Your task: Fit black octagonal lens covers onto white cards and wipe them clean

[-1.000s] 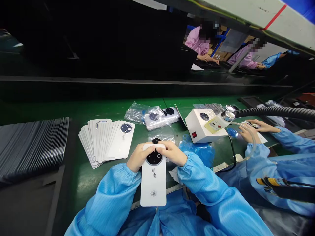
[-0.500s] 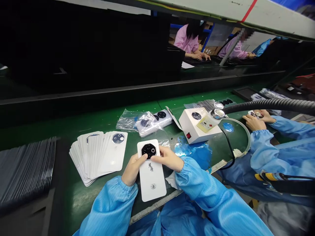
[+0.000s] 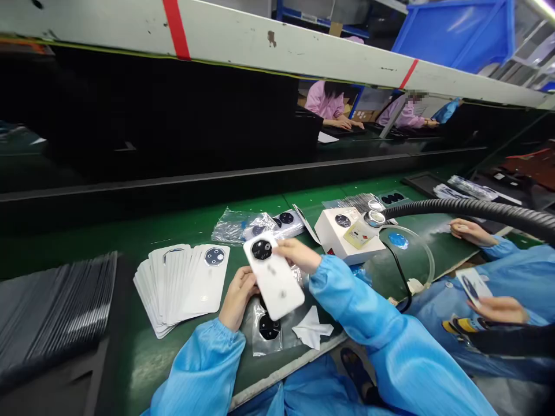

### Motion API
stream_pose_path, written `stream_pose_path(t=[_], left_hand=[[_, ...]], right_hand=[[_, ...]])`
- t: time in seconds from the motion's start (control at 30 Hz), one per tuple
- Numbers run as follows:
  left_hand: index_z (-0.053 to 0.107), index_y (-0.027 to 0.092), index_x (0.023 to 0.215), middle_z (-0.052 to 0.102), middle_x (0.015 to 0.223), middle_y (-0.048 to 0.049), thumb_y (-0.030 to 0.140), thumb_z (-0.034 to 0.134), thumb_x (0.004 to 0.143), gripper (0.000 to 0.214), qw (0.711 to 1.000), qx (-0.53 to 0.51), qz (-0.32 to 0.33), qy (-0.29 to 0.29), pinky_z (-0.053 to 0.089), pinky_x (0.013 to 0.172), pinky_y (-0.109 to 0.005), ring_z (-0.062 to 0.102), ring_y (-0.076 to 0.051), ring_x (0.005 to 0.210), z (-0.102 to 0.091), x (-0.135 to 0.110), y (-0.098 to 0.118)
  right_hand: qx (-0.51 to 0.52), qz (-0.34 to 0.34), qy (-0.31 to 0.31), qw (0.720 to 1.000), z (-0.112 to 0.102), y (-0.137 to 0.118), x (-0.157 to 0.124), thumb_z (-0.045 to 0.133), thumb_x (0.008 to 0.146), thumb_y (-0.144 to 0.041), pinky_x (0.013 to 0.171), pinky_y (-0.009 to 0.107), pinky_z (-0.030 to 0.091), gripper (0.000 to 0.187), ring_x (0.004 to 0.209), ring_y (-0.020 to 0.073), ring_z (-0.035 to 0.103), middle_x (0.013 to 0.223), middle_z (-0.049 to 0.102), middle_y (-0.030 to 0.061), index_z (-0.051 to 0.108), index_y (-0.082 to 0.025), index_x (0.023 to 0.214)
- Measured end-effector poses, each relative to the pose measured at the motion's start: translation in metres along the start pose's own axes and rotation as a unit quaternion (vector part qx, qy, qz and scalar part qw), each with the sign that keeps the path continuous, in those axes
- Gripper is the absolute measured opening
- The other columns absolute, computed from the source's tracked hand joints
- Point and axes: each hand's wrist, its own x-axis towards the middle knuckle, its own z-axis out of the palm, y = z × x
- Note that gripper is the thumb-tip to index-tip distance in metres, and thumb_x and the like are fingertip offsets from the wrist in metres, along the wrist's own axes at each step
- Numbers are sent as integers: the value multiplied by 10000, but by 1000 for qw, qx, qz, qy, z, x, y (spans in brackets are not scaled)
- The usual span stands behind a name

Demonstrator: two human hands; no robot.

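My right hand grips a white phone back cover near its black camera ring and holds it tilted above the green bench. My left hand sits just left of the cover's lower edge, fingers curled, resting on the bench by a clear bag; I cannot see anything in it. Under the cover lies a clear bag with a black camera ring and a white wipe. A fanned stack of white back covers lies to the left.
A white box-shaped device with a black hose stands at right. Clear bags of parts lie behind. Dark trays are stacked far left. A co-worker in blue sleeves works at right, holding a cover.
The cover has been lifted off the bench and swung left-tilted in my right hand. My left hand has let go of it and dropped beside it. The view has tipped upward.
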Motion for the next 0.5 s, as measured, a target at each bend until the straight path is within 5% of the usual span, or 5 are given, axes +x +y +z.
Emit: stream_pose_path(t=[0.13, 0.23, 0.4, 0.5], left_hand=[[551, 142, 1111, 608, 1044, -73, 353, 519, 892, 306, 997, 20, 34, 65, 531, 740, -368, 613, -174, 858, -11, 10, -1], [557, 141, 1103, 608, 1052, -73, 341, 528, 888, 295, 991, 65, 64, 93, 531, 752, -375, 614, -179, 874, -22, 14, 0], [560, 140, 1097, 612, 1045, -72, 340, 526, 889, 290, 971, 180, 116, 112, 532, 756, -377, 616, -179, 873, -31, 17, 1], [568, 138, 1085, 616, 1045, -71, 327, 533, 887, 276, 945, 273, 147, 108, 531, 767, -382, 617, -180, 883, -32, 18, 4]], right_hand=[[13, -29, 91, 995, -38, -37, 49, 519, 891, -359, 762, 353, 530, 315, 901, 161, 597, 1077, 585, 67, 535, -146, 1123], [9, -43, 131, 990, -43, -51, 71, 525, 887, -357, 804, 383, 521, 336, 957, 180, 587, 1129, 569, 77, 523, -151, 1152], [-39, -44, 152, 987, -23, -36, 54, 532, 884, -349, 799, 378, 524, 316, 943, 175, 593, 1107, 580, 72, 538, -148, 1128], [-74, -56, 189, 977, -38, -37, 37, 533, 884, -346, 802, 379, 523, 312, 943, 175, 593, 1104, 583, 71, 541, -147, 1124]])
